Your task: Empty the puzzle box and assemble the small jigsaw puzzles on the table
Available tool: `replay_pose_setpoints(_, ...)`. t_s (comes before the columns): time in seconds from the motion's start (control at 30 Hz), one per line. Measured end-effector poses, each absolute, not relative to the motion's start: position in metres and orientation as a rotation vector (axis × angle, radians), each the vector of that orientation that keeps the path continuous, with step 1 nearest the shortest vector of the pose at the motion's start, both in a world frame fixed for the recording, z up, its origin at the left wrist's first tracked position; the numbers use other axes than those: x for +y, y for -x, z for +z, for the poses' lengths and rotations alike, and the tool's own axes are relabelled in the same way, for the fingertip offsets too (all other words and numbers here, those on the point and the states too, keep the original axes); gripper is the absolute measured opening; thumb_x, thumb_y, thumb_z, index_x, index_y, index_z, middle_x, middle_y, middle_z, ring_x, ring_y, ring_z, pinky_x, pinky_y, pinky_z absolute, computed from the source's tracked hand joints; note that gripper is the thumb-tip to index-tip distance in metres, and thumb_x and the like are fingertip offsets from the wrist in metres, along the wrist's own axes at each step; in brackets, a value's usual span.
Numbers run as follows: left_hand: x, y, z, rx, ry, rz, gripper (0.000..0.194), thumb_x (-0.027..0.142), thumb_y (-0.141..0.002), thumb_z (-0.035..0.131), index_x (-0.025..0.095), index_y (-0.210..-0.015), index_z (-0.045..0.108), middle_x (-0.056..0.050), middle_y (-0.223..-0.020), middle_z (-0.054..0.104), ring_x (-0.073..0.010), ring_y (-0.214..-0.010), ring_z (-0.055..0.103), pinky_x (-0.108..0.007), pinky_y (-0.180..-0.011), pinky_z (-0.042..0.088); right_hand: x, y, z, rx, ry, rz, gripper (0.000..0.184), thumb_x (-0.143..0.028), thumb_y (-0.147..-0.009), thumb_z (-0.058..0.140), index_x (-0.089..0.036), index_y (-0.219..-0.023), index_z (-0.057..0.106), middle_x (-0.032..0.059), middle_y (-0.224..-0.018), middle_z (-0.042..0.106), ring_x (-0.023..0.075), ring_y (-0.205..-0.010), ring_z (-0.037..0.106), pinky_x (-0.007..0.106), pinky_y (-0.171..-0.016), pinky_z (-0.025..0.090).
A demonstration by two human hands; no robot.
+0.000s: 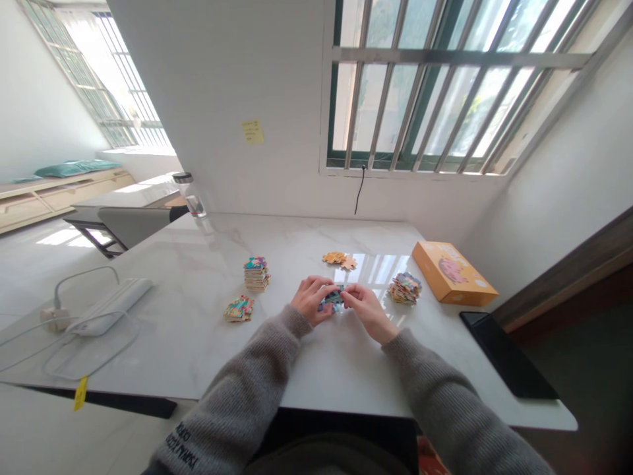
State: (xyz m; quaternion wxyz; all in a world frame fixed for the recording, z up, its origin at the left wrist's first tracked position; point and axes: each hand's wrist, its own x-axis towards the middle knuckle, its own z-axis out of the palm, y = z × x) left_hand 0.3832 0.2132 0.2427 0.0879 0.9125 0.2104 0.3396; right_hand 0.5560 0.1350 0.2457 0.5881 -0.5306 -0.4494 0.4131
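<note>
My left hand (311,298) and my right hand (364,309) meet at the middle of the white marble table (198,330). Both have fingers curled onto a small cluster of joined puzzle pieces (332,298) lying on the tabletop between them. A tall stack of puzzle pieces (256,273) stands to the left, with a lower heap (239,308) in front of it. Another heap (404,287) lies to the right. A few orange pieces (339,259) sit beyond my hands.
An orange puzzle box (452,272) lies at the right. A dark tablet (504,356) rests near the right front corner. A white power strip with cables (106,305) lies at the left. A clear bottle (190,195) stands at the far left edge.
</note>
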Motion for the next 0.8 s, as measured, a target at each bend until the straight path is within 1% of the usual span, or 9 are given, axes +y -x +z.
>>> replay_pose_setpoints(0.1,0.2078,-0.3815,0.2458,0.631,-2.707,1.017,0.04,0.015,-0.071,0.066,0.022,-0.11,0.066,-0.009,-0.118,0.066,-0.0281,-0.112,0.052,-0.043,-0.101,0.042,0.133,-0.5538,0.2489,-1.089,1.21,0.975,0.037,-0.052,-0.075,0.074,-0.019,-0.089,0.066,0.0005,-0.077,0.065,0.0135,-0.066,0.055,0.028,-0.064,0.044)
replay_pose_setpoints(0.17,0.2054,-0.3803,0.2469,0.632,-2.71,0.988,0.038,0.013,-0.071,0.065,0.024,-0.107,0.066,-0.007,-0.12,0.066,-0.0274,-0.113,0.052,-0.043,-0.102,0.041,0.1321,-0.5529,0.2505,-1.107,1.193,0.994,0.037,-0.05,-0.075,0.074,-0.019,-0.094,0.067,0.0015,-0.081,0.067,0.0139,-0.069,0.056,0.029,-0.066,0.044)
replay_pose_setpoints(0.27,0.2052,-0.3786,0.2471,0.673,-2.697,1.057,0.027,0.015,-0.077,0.063,0.025,-0.101,0.068,-0.007,-0.124,0.064,-0.0267,-0.114,0.051,-0.043,-0.103,0.041,0.1321,-0.5533,0.2508,-1.058,1.192,0.99,0.037,-0.049,-0.07,0.079,-0.019,-0.086,0.065,0.0,-0.075,0.065,0.0137,-0.067,0.056,0.028,-0.065,0.044)
replay_pose_setpoints(0.37,0.207,-0.3777,0.2455,0.725,-2.647,1.199,0.02,0.021,-0.083,0.061,0.024,-0.101,0.07,-0.009,-0.119,0.063,-0.0262,-0.11,0.052,-0.042,-0.1,0.044,0.1324,-0.5551,0.2498,-1.0,1.221,0.972,0.038,-0.051,-0.068,0.08,-0.019,-0.076,0.062,-0.0016,-0.065,0.062,0.0136,-0.062,0.054,0.028,-0.062,0.04)
replay_pose_setpoints(0.47,0.2081,-0.3785,0.2424,0.676,-2.645,1.218,0.031,0.029,-0.079,0.069,0.023,-0.11,0.068,-0.01,-0.116,0.063,-0.0271,-0.107,0.052,-0.043,-0.098,0.045,0.1317,-0.5553,0.25,-0.987,1.237,0.968,0.038,-0.053,-0.07,0.078,-0.018,-0.073,0.063,-0.0006,-0.063,0.062,0.0138,-0.062,0.053,0.029,-0.063,0.038)
replay_pose_setpoints(0.53,0.2087,-0.38,0.2402,0.64,-2.655,1.224,0.037,0.031,-0.075,0.073,0.023,-0.111,0.067,-0.009,-0.116,0.063,-0.0279,-0.107,0.053,-0.044,-0.096,0.046,0.1307,-0.5534,0.2508,-0.998,1.229,0.981,0.038,-0.053,-0.071,0.077,-0.018,-0.071,0.063,0.0,-0.064,0.063,0.014,-0.063,0.054,0.029,-0.064,0.038)
replay_pose_setpoints(0.6,0.2093,-0.3816,0.239,0.623,-2.645,1.275,0.035,0.025,-0.074,0.072,0.023,-0.108,0.066,-0.009,-0.114,0.063,-0.0277,-0.105,0.053,-0.044,-0.094,0.047,0.1297,-0.5504,0.2517,-1.021,1.213,1.006,0.038,-0.053,-0.071,0.077,-0.018,-0.069,0.063,0.0001,-0.064,0.063,0.0143,-0.064,0.054,0.029,-0.065,0.038)
replay_pose_setpoints(0.67,0.2092,-0.3825,0.2398,0.603,-2.61,1.339,0.035,0.016,-0.07,0.07,0.022,-0.104,0.065,-0.009,-0.113,0.063,-0.0273,-0.104,0.053,-0.043,-0.094,0.047,0.1288,-0.548,0.2523,-1.044,1.187,1.022,0.035,-0.051,-0.072,0.076,-0.018,-0.073,0.064,0.0005,-0.068,0.064,0.0148,-0.067,0.055,0.029,-0.066,0.039)
replay_pose_setpoints(0.8,0.2036,-0.378,0.2467,0.602,-2.533,1.374,0.039,0.005,-0.064,0.064,0.022,-0.098,0.061,-0.008,-0.111,0.064,-0.0262,-0.104,0.053,-0.042,-0.095,0.047,0.1282,-0.5505,0.2526,-1.047,1.166,0.965,0.034,-0.048,-0.08,0.069,-0.019,-0.097,0.066,0.001,-0.081,0.066,0.0157,-0.074,0.057,0.03,-0.069,0.041)
